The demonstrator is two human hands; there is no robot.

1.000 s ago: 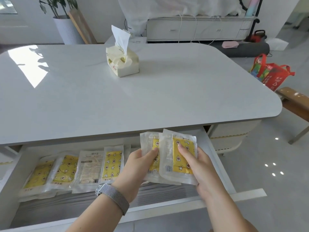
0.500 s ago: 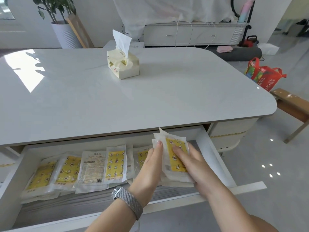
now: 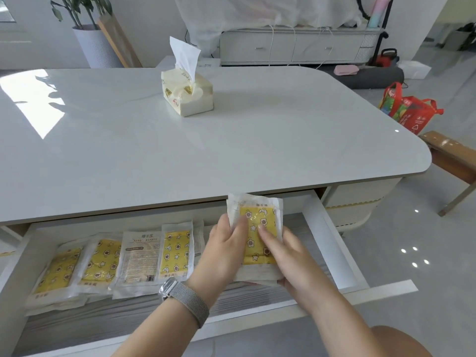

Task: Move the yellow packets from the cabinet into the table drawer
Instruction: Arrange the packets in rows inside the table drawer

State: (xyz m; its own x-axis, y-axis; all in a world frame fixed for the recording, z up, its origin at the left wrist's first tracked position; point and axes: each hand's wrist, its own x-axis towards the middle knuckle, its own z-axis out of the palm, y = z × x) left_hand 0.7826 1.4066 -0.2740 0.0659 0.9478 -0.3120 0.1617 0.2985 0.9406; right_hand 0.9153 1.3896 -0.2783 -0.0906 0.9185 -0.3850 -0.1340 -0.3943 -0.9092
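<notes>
One drawer packet [image 3: 140, 258] lies back-up, headed "HAND WARMER"; finer print unreadable. Your left hand [image 3: 224, 249] and right hand [image 3: 288, 256] sit close together, fingers curled round a small stack of yellow packets [image 3: 257, 235] held over the open table drawer [image 3: 332, 238], at its right end. Four packets lie in a row left of your hands.

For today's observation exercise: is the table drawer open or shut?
Open: the drawer is pulled out from under the tabletop, yellow packets visible inside.
</notes>
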